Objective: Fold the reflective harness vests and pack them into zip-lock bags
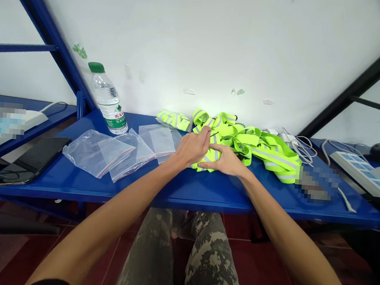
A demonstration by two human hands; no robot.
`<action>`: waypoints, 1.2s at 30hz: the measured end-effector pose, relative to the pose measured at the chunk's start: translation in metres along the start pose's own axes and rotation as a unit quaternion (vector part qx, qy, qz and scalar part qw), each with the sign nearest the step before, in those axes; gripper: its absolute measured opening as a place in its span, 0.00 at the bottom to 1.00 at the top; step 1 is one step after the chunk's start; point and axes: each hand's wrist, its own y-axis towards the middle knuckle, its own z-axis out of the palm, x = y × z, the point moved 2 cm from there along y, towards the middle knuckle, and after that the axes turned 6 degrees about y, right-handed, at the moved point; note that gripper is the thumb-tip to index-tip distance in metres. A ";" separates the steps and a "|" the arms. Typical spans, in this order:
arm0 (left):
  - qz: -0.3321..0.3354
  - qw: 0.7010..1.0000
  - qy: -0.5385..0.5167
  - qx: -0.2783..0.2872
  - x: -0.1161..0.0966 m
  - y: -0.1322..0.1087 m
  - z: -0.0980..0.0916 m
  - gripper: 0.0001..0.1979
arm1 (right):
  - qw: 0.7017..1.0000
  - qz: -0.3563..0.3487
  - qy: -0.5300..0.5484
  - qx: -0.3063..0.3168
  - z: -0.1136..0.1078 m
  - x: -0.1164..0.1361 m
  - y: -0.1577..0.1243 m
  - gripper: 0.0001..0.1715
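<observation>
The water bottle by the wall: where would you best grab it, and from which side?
Set the grip around the labelled middle of the water bottle, coming from the front. It stands upright, and its body is round and straight there. The wall sits close behind, a blue post stands at its left, and only flat plastic bags lie in front.

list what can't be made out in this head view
Head view only.
The folded yellow band: largely covered by the left hand and right hand; the left hand's grip is unclear.
The right-side object on the table: pixel-blurred.
The far-left object: pixel-blurred.
The bottle label: print too small.
</observation>
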 end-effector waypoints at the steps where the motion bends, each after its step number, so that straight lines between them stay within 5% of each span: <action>1: 0.007 1.000 -0.003 -0.007 -0.003 -0.001 -0.001 0.20 | 0.999 -0.002 0.023 0.028 -0.001 0.002 0.001 0.29; 7: 0.006 0.998 -0.059 -0.024 -0.002 -0.008 -0.011 0.23 | 0.997 -0.003 0.068 0.029 -0.001 0.004 -0.001 0.20; 12: 0.077 0.986 -0.141 0.039 0.008 -0.015 -0.011 0.27 | 0.997 0.003 0.069 -0.015 -0.003 0.001 -0.001 0.19; 19: -0.013 0.996 -0.084 -0.018 0.008 -0.016 0.000 0.31 | 0.995 -0.037 0.081 -0.038 0.005 0.007 -0.002 0.20; 23: -0.031 0.997 -0.070 -0.019 0.009 -0.016 -0.001 0.34 | 0.995 0.001 0.104 -0.008 0.011 0.009 -0.004 0.24; 27: -0.048 0.997 -0.062 -0.005 0.016 -0.017 -0.005 0.27 | 0.991 0.017 0.131 -0.032 0.016 0.011 -0.003 0.25; 30: 0.032 0.997 -0.074 0.008 0.028 -0.019 -0.017 0.20 | 0.989 0.055 0.121 -0.058 0.018 0.008 0.000 0.27; 33: 0.063 0.993 -0.050 0.089 0.052 -0.022 -0.035 0.26 | 0.987 0.075 0.128 -0.062 0.020 0.006 0.006 0.29; 36: -0.003 0.969 0.019 0.247 0.075 -0.027 -0.050 0.43 | 0.986 0.080 0.118 -0.085 0.019 0.004 0.016 0.28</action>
